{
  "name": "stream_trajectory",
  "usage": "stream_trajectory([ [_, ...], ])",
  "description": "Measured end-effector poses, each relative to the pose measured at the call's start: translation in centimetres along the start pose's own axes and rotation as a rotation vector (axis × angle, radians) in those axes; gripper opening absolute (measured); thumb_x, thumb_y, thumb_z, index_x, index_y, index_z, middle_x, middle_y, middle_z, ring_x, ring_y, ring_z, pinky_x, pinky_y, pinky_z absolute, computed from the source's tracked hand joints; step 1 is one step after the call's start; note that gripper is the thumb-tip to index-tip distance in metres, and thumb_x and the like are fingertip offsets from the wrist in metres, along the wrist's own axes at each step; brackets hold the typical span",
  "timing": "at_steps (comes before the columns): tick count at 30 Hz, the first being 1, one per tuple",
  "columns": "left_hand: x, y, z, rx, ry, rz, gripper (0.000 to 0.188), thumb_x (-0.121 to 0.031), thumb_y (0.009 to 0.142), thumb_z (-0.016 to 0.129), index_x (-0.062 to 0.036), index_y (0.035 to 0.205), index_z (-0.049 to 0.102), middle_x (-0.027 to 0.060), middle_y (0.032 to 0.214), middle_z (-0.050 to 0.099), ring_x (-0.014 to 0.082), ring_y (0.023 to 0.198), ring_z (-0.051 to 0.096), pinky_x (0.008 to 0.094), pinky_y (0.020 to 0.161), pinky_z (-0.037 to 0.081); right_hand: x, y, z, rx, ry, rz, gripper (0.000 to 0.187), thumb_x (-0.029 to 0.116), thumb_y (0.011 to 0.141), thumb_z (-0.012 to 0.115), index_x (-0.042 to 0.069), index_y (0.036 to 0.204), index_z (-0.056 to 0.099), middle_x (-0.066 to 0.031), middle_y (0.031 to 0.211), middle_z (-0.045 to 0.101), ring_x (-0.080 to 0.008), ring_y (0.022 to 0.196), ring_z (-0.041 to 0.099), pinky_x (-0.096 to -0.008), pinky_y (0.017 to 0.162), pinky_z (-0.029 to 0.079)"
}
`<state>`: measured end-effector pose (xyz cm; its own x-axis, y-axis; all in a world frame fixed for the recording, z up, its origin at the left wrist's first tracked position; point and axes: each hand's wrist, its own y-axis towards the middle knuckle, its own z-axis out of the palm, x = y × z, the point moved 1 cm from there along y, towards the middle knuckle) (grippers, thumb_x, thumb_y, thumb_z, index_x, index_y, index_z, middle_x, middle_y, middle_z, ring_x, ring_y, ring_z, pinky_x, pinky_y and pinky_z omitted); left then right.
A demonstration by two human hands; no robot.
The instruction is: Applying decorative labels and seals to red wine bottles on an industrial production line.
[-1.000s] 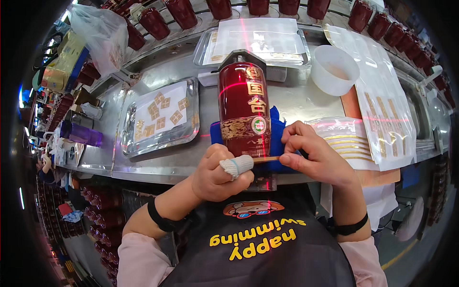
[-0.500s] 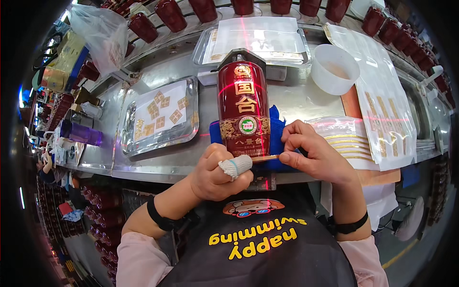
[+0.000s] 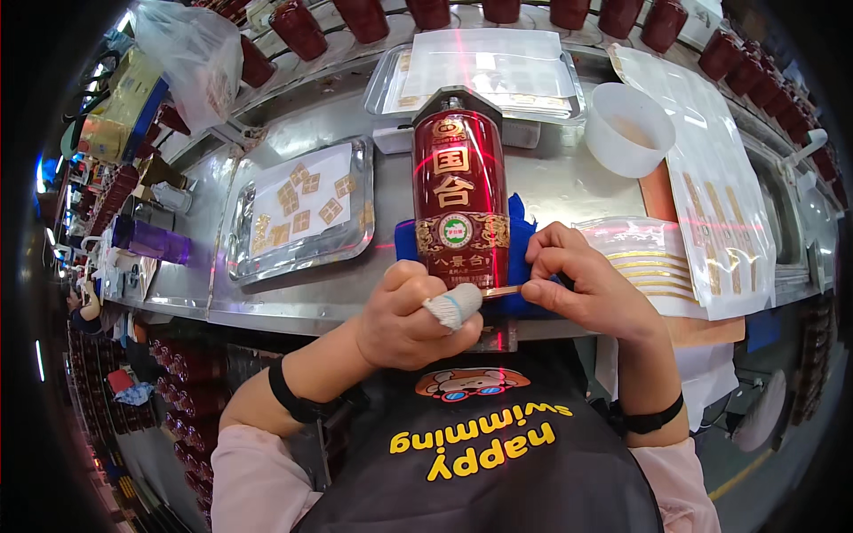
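A dark red glazed bottle (image 3: 458,191) with gold lettering lies on a blue cloth (image 3: 522,222), its base toward me. A thin gold strip (image 3: 503,290) runs along the bottle's base between my hands. My left hand (image 3: 407,318) is closed at the base's left side, its thumb in a white fabric sleeve (image 3: 451,306) pressed at the strip's left part. What its curled fingers touch underneath is hidden. My right hand (image 3: 582,286) pinches the strip's right end between thumb and forefinger, a little off the bottle's right side.
At left stands a metal tray (image 3: 364,222) with small gold square labels. Behind the bottle is another tray (image 3: 380,87) with white sheets. A white plastic tub (image 3: 629,147), label sheets with gold strips (image 3: 711,115) and curved gold-edged strips (image 3: 644,258) lie right. Red bottles (image 3: 360,19) line the back.
The bottle has rolled slightly, its round emblem shifting left on it. My left thumb has slid a little right along the strip, closer to my right hand, which keeps its pinch.
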<state>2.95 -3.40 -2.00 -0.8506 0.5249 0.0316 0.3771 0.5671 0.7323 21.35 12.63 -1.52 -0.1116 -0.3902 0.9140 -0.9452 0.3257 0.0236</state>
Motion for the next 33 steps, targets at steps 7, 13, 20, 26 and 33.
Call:
stream_trajectory([
  [7,0.37,0.08,0.17,0.008,-0.084,0.014,0.024,-0.009,0.055,0.073,-0.0184,0.076,0.065,-0.0014,0.103,0.058,0.0180,0.079,0.051,0.0321,0.065,0.040,0.07,-0.14,-0.01,-0.011,0.024,0.007,0.021,0.022,0.083,0.069,0.003,0.082,0.061,-0.0109,0.100,0.050,-0.0283,0.099,0.045,-0.0362,0.090,0.037],
  [13,0.02,-0.02,0.03,0.008,-0.002,0.013,0.023,-0.009,0.056,0.072,-0.0164,0.076,0.065,-0.0014,0.103,0.058,0.0185,0.078,0.050,0.0317,0.064,0.040,0.02,-0.03,0.17,0.002,0.030,-0.001,0.021,0.022,0.083,0.070,0.003,0.081,0.061,-0.0110,0.100,0.050,-0.0280,0.099,0.044,-0.0362,0.090,0.037],
  [20,0.26,-0.03,0.06,0.021,-0.076,0.012,0.027,-0.012,0.050,0.071,-0.0161,0.075,0.065,-0.0021,0.101,0.056,0.0193,0.078,0.049,0.0349,0.064,0.039,0.10,-0.14,0.06,-0.007,0.042,0.005,0.022,0.022,0.083,0.070,0.003,0.081,0.061,-0.0117,0.101,0.051,-0.0283,0.100,0.045,-0.0363,0.091,0.037],
  [26,0.06,-0.07,0.31,0.059,0.010,0.059,0.027,-0.016,0.050,0.070,-0.0169,0.077,0.065,-0.0030,0.101,0.057,0.0186,0.077,0.049,0.0343,0.065,0.039,0.00,-0.01,0.19,0.013,0.025,-0.008,0.021,0.023,0.083,0.070,0.003,0.082,0.061,-0.0118,0.101,0.051,-0.0285,0.100,0.045,-0.0367,0.091,0.037],
  [33,0.19,0.06,-0.10,0.021,-0.050,0.004,0.026,-0.010,0.058,0.074,-0.0187,0.081,0.066,-0.0016,0.104,0.058,0.0173,0.080,0.051,0.0326,0.064,0.042,-0.19,-0.08,0.16,0.019,-0.007,-0.021,0.023,0.023,0.086,0.069,0.003,0.084,0.058,-0.0079,0.104,0.047,-0.0211,0.098,0.045,-0.0319,0.088,0.037],
])
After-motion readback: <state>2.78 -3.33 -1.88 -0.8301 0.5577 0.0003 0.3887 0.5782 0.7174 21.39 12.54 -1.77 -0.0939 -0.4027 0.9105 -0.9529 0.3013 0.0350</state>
